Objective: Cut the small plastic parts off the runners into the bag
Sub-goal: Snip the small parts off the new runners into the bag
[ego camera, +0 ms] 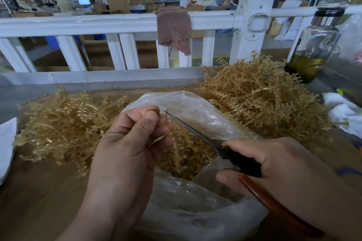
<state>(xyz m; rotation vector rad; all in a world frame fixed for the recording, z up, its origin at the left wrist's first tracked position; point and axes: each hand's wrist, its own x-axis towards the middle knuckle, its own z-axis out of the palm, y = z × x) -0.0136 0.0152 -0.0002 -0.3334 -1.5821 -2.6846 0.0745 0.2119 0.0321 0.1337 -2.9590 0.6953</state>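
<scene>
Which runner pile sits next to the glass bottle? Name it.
The right pile, the taller one; the bottle stands at its far right edge. The left pile has no bottle near.

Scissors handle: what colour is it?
Scissors handle black near the blades, reddish-brown behind; head view.

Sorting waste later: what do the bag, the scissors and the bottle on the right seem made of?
Bag: thin clear plastic film, glossy and crinkled. Scissors: dull grey metal blades; black handle, probably plastic. Bottle: likely glass, see-through with sharp glints, shiny metal collar.
</scene>
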